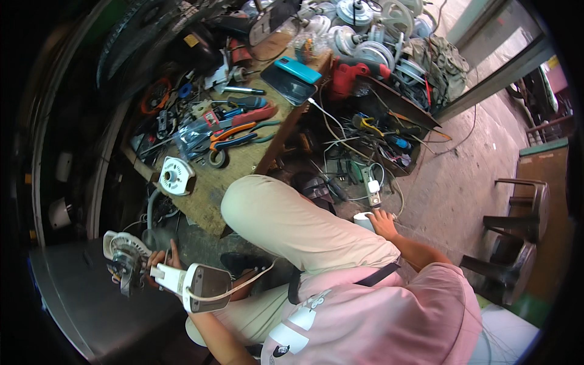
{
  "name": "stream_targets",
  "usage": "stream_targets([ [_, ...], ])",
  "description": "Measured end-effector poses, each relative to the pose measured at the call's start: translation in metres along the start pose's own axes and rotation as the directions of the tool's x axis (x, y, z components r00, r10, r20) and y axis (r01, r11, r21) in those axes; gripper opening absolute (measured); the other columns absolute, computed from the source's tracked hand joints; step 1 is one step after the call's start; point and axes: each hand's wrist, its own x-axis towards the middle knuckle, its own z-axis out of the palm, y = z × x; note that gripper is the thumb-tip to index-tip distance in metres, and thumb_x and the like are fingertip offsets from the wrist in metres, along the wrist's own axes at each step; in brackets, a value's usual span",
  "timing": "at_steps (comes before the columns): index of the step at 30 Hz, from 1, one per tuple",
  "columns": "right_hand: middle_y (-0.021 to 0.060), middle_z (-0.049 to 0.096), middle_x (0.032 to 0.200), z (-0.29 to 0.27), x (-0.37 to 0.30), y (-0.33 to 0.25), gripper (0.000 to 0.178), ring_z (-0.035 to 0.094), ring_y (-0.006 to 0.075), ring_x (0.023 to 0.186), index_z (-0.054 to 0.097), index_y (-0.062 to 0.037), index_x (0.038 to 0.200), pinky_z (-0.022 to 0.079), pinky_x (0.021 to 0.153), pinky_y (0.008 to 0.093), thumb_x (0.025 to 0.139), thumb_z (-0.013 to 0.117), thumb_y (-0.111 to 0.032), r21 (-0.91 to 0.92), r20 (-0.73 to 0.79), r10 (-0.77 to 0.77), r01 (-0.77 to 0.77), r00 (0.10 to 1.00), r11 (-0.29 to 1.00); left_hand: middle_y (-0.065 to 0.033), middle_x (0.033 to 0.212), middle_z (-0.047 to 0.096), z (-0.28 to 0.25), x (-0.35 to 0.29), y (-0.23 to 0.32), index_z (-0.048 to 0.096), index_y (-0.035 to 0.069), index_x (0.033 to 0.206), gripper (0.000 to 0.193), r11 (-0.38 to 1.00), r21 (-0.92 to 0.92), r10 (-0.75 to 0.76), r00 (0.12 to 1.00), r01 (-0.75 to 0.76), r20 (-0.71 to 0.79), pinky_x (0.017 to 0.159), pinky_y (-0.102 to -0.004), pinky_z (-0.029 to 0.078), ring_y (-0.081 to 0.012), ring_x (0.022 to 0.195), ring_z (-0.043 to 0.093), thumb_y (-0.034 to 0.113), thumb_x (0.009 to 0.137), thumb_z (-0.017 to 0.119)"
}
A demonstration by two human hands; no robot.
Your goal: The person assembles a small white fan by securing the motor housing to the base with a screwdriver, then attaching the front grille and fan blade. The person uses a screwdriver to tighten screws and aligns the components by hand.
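My left hand (172, 260) holds a partly stripped electric fan assembly, with one finger pointing up. At its far end are an exposed fan motor (129, 263) and a white slotted housing. A white plastic neck (170, 278) joins on to a grey-faced base (210, 288), and a pale cord hangs across it toward my leg. My right hand (384, 225) is low on my right, fingers stretched out, against a white rounded object (364, 220) whose kind I cannot make out. Just beyond it lies a power strip (373, 190) with a white plug (373, 185) in it.
A wooden bench (243, 164) holds pliers (234, 135), a tape roll (218, 158), a white motor cover (176, 175) and phones (297, 69). Behind stand a red power drill (353, 74), a tool box (398, 103) and piled fan parts (371, 36). Dark stools (514, 219) are at right.
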Motion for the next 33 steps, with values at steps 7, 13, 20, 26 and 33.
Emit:
stream_targets([
  [7, 0.0058, 0.065, 0.097, -0.075, 0.005, -0.007, 0.031, 0.060, 0.0261, 0.092, 0.062, -0.0132, 0.094, 0.033, 0.087, 0.0518, 0.070, 0.075, -0.027, 0.103, 0.020, 0.159, -0.160, 0.987, 0.982, -0.0078, 0.100, 0.054, -0.001, -0.017, -0.023, 0.050, 0.001, 0.104, 0.039, 0.997, -0.079, -0.013, 0.999, 0.009, -0.045, 0.110, -0.0497, 0.031, -0.0204, 0.089, 0.057, 0.025, 0.077, 0.066],
  [13, 0.0159, 0.060, 0.086, -0.256, 0.091, -0.010, 0.023, 0.056, 0.0264, 0.080, 0.056, 0.0058, 0.094, 0.043, 0.078, 0.0359, 0.089, 0.060, -0.016, 0.370, -0.670, 0.240, 0.036, 0.702, 0.928, -0.0188, 0.134, 0.045, -0.007, -0.024, -0.062, 0.047, 0.006, 0.129, 0.064, 0.999, 0.034, 0.013, 1.000, -0.012, -0.022, 0.105, -0.0524, 0.038, -0.0288, 0.093, 0.061, 0.032, 0.075, 0.068],
  [20, 0.0067, 0.065, 0.093, -0.337, 0.218, -0.186, 0.027, 0.062, 0.0169, 0.077, 0.062, -0.0039, 0.103, 0.052, 0.071, 0.0314, 0.095, 0.054, -0.029, 0.951, -0.070, 0.002, 0.067, 0.998, -0.301, -0.0135, 0.124, 0.058, -0.016, -0.033, -0.087, 0.051, 0.003, 0.121, 0.054, 0.979, -0.140, -0.169, 0.971, 0.146, -0.171, 0.093, -0.0505, 0.048, -0.0349, 0.095, 0.061, 0.030, 0.077, 0.067],
  [26, 0.0068, 0.067, 0.093, -0.331, 0.259, -0.318, 0.027, 0.065, 0.0174, 0.076, 0.064, -0.0048, 0.104, 0.054, 0.070, 0.0315, 0.095, 0.054, -0.029, 0.870, 0.167, -0.452, -0.347, 0.876, -0.351, -0.0149, 0.111, 0.063, -0.018, -0.035, -0.103, 0.054, 0.001, 0.118, 0.050, 0.959, -0.177, -0.263, 0.930, 0.222, -0.257, 0.091, -0.0524, 0.049, -0.0299, 0.091, 0.062, 0.025, 0.076, 0.069],
  [33, 0.0067, 0.067, 0.092, -0.327, 0.265, -0.402, 0.027, 0.065, 0.0176, 0.077, 0.064, -0.0049, 0.105, 0.054, 0.071, 0.0317, 0.094, 0.054, -0.028, 0.873, 0.107, -0.609, -0.368, 0.786, -0.321, -0.0122, 0.102, 0.063, -0.038, -0.039, -0.104, 0.057, 0.005, 0.115, 0.042, 0.970, -0.104, -0.238, 0.941, 0.218, -0.241, 0.088, -0.0530, 0.051, -0.0287, 0.088, 0.063, 0.026, 0.079, 0.068],
])
